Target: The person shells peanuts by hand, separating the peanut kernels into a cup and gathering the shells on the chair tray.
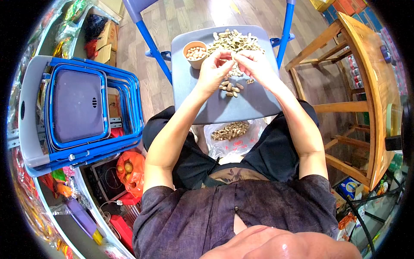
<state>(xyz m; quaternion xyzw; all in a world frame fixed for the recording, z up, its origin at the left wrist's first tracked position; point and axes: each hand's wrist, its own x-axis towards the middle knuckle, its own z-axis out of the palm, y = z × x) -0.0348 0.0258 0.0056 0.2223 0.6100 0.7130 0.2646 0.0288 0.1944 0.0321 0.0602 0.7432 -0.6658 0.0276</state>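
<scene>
My left hand (214,69) and my right hand (255,65) meet over a grey folding chair seat (233,108), fingertips pinched together on a peanut (233,55) that the fingers partly hide. Just left of my left hand stands an orange-brown cup (195,63) holding shelled peanut kernels (196,52). Beyond both hands lies a heap of peanut shells (236,41). Several unshelled peanuts (232,88) rest on the seat below my hands, with a few shell pieces near them.
On the floor between my legs, a clear plastic bag (235,149) holds more unshelled peanuts (230,131). Folded blue-framed chairs (79,105) lean at the left, near a red bag (131,172). A wooden stool (366,99) stands at the right.
</scene>
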